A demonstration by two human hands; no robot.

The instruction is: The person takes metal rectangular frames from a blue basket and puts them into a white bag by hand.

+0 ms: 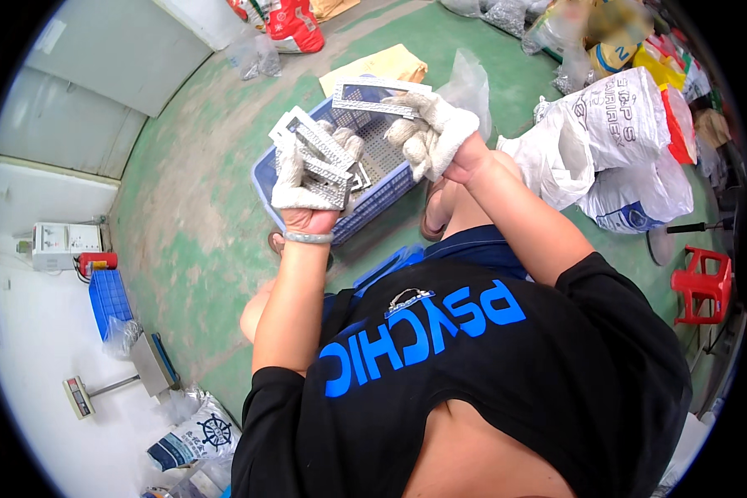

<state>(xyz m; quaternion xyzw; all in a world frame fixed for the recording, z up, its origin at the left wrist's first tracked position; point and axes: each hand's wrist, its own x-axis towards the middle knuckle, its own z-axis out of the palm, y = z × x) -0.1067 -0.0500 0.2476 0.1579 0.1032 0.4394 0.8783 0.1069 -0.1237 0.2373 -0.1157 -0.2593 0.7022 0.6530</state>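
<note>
Both my hands wear off-white knitted gloves. Several pale rectangular plastic frames with open middles (325, 148) lie fanned out in my left hand (292, 184), its fingers closed round them. My right hand (440, 137) pinches the end of one similar pale frame (382, 84), held out to the left above the far rim. Under both hands stands a blue perforated plastic basket (382, 203). More frame-like pieces seem to lie in it below my left hand, largely hidden by the glove.
Beyond the basket lies a yellowish sack (390, 62) beside a clear plastic bag (471, 87). White woven sacks (614, 112) crowd the right, with a red stool (703, 285) nearer. At left are a fire extinguisher (97, 261), a blue crate (109, 300) and a scale (151, 365).
</note>
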